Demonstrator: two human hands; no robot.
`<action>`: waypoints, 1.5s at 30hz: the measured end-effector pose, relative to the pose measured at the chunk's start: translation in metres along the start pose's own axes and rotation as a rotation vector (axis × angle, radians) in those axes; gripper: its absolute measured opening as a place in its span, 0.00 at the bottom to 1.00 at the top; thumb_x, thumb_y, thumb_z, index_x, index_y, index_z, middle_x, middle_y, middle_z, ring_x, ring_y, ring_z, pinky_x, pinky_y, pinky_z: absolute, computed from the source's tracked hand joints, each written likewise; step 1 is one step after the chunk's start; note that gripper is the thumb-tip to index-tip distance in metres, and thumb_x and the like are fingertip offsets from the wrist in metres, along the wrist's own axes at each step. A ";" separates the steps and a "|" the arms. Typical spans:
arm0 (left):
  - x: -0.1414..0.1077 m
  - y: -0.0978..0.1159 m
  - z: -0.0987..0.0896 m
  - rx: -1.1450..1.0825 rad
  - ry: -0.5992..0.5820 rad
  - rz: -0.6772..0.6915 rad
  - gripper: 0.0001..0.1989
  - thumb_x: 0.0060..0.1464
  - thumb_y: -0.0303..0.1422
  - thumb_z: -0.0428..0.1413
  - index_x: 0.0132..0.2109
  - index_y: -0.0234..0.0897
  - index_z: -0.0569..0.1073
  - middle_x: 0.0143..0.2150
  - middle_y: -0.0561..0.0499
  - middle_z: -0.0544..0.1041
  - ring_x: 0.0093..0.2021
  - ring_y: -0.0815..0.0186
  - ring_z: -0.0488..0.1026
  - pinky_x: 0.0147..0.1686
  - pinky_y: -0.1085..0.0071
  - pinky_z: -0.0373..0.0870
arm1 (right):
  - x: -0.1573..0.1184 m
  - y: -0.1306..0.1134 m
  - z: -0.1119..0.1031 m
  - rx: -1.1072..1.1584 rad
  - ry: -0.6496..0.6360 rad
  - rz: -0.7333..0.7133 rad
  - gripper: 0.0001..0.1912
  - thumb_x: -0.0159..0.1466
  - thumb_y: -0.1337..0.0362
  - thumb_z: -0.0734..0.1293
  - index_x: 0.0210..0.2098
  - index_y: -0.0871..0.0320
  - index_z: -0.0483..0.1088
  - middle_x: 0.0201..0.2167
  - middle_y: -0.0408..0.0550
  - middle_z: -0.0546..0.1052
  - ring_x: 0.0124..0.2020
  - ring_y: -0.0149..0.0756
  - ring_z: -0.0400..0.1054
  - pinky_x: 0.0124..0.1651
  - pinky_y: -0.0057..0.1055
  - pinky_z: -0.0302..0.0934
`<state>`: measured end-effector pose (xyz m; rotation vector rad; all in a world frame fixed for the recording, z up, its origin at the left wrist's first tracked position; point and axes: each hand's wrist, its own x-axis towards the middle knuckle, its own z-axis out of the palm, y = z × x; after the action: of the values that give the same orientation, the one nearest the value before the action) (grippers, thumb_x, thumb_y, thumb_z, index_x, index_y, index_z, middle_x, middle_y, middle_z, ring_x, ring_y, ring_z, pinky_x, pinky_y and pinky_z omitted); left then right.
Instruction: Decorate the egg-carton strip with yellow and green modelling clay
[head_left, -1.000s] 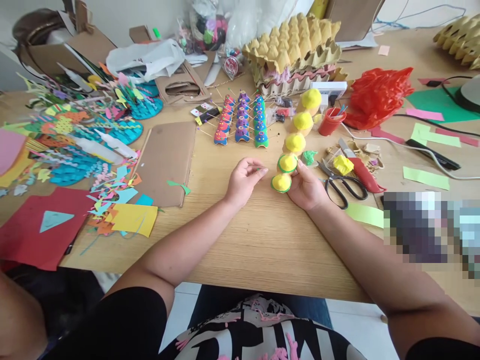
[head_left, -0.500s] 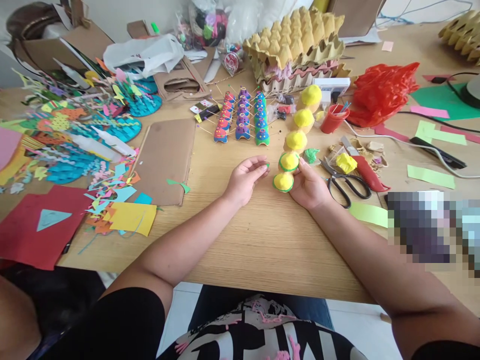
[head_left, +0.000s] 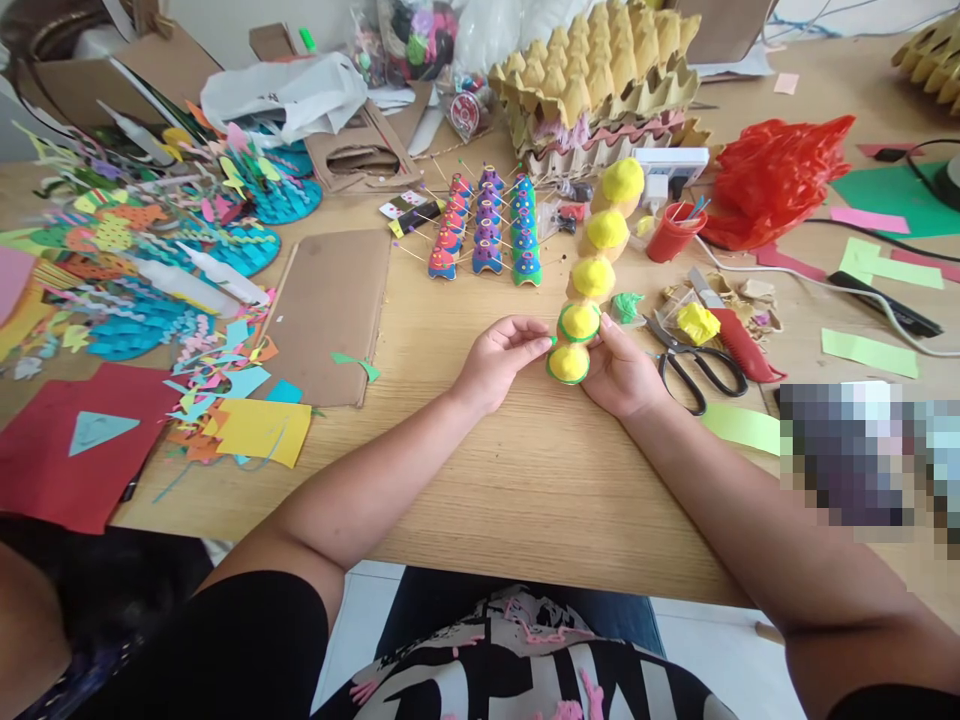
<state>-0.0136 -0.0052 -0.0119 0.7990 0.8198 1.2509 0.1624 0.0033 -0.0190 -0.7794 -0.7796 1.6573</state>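
My right hand [head_left: 624,372] grips the near end of an egg-carton strip [head_left: 592,277] from its right side. Yellow clay covers the tops of its several bumps, and green clay rings the bases of the two nearest ones. Between thumb and fingertips, my left hand [head_left: 496,368] pinches a small bit of green clay [head_left: 554,341], right at the strip's left edge by the two near bumps. Whether the bit touches the strip I cannot tell. Just right of the strip lies a green clay lump [head_left: 627,306], with a yellow clay lump [head_left: 697,323] farther right.
Black-handled scissors [head_left: 701,370] and a red-handled cutter [head_left: 746,345] lie to the right. Behind stand three painted egg-carton caterpillars [head_left: 487,225], a red cup [head_left: 673,235] and stacked egg trays [head_left: 592,75]. Cardboard [head_left: 330,310] and paper scraps [head_left: 262,430] are on the left.
My left hand has moved right with the green clay bit, up to the strip's edge. My right hand still holds the strip in nearly the same place.
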 end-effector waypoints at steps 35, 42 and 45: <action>0.003 -0.007 -0.005 0.161 -0.073 0.107 0.25 0.42 0.48 0.79 0.37 0.36 0.80 0.36 0.54 0.82 0.38 0.71 0.77 0.44 0.72 0.74 | -0.007 -0.004 0.005 0.032 -0.061 0.111 0.16 0.63 0.44 0.76 0.40 0.46 0.76 0.38 0.42 0.86 0.54 0.46 0.81 0.57 0.48 0.81; 0.002 -0.007 -0.004 0.230 -0.059 0.123 0.23 0.43 0.48 0.78 0.36 0.37 0.82 0.36 0.52 0.84 0.38 0.69 0.78 0.44 0.70 0.74 | -0.007 -0.002 0.005 0.006 -0.051 0.083 0.17 0.62 0.43 0.77 0.40 0.46 0.76 0.41 0.43 0.87 0.57 0.46 0.80 0.58 0.48 0.80; 0.002 -0.007 -0.003 0.204 -0.040 0.124 0.23 0.42 0.48 0.78 0.36 0.36 0.82 0.35 0.52 0.84 0.38 0.69 0.78 0.43 0.70 0.75 | -0.008 -0.002 0.006 0.001 -0.042 0.081 0.17 0.63 0.43 0.76 0.40 0.46 0.77 0.41 0.43 0.87 0.58 0.46 0.80 0.59 0.48 0.79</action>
<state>-0.0128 -0.0042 -0.0198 1.0497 0.8860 1.2687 0.1602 -0.0044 -0.0129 -0.7862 -0.7852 1.7514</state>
